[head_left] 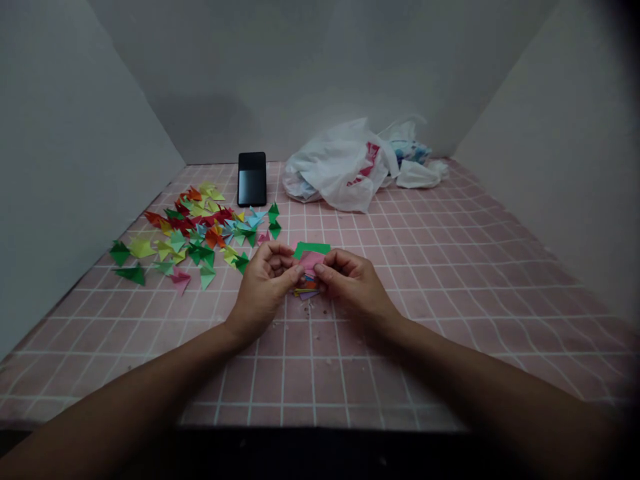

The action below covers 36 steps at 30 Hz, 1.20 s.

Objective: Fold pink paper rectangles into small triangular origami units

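Observation:
My left hand (pixel 267 277) and my right hand (pixel 350 280) meet at the middle of the pink checked surface (pixel 450 280). Both pinch a small pink paper sheet (pixel 311 261) between thumb and fingers. Under the hands lies a small stack of coloured paper sheets (pixel 306 289), with a green sheet (pixel 311 249) showing just behind the pink one. A spread of folded paper triangles (pixel 200 233) in green, yellow, red, blue and pink lies to the left of my left hand.
A black phone (pixel 251 178) leans upright against the back wall. White plastic bags (pixel 350 163) are heaped at the back right. Grey walls close in the left, back and right sides. Small crumbs of paper lie near the hands.

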{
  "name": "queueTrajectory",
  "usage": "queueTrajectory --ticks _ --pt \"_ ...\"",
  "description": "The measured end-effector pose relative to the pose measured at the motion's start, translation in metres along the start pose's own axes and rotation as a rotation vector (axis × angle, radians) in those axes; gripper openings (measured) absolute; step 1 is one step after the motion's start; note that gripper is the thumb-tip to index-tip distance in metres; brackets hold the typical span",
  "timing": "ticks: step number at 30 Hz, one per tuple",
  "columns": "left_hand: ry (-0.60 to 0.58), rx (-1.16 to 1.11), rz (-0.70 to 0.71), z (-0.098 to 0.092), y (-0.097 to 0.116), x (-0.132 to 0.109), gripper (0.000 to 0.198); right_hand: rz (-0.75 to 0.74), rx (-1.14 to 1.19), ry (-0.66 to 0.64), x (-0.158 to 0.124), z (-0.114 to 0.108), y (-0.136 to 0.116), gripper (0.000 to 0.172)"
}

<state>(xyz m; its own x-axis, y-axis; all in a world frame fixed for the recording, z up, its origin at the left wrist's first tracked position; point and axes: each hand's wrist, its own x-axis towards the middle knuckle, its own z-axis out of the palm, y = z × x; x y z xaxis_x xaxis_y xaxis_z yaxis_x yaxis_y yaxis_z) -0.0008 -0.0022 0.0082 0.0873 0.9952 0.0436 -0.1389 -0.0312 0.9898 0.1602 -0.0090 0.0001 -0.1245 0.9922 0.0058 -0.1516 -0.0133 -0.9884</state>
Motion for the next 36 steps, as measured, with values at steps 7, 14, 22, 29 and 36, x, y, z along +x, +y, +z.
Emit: queueTrajectory --ticks 7,14,22,29,36 --pt "-0.035 0.077 0.021 -0.0002 0.0036 -0.0010 0.027 0.069 0.094 -0.012 0.0003 0.0010 0.0005 0.026" --pt "-0.062 0.136 0.047 -0.0017 -0.0030 0.0010 0.018 0.097 0.081 -0.024 0.0008 0.0007 0.0001 0.027" --pt "-0.034 0.200 0.151 -0.0003 -0.0028 -0.0018 0.013 0.129 0.122 -0.064 -0.0017 0.0024 -0.0009 0.027" --pt "-0.033 0.304 0.225 -0.0018 -0.0043 -0.0029 0.010 0.136 0.112 -0.065 -0.0031 0.0027 0.0000 0.026" --pt "-0.069 0.310 0.216 -0.0022 -0.0012 -0.0036 0.007 0.136 0.156 -0.064 -0.0024 0.0024 -0.0009 0.028"
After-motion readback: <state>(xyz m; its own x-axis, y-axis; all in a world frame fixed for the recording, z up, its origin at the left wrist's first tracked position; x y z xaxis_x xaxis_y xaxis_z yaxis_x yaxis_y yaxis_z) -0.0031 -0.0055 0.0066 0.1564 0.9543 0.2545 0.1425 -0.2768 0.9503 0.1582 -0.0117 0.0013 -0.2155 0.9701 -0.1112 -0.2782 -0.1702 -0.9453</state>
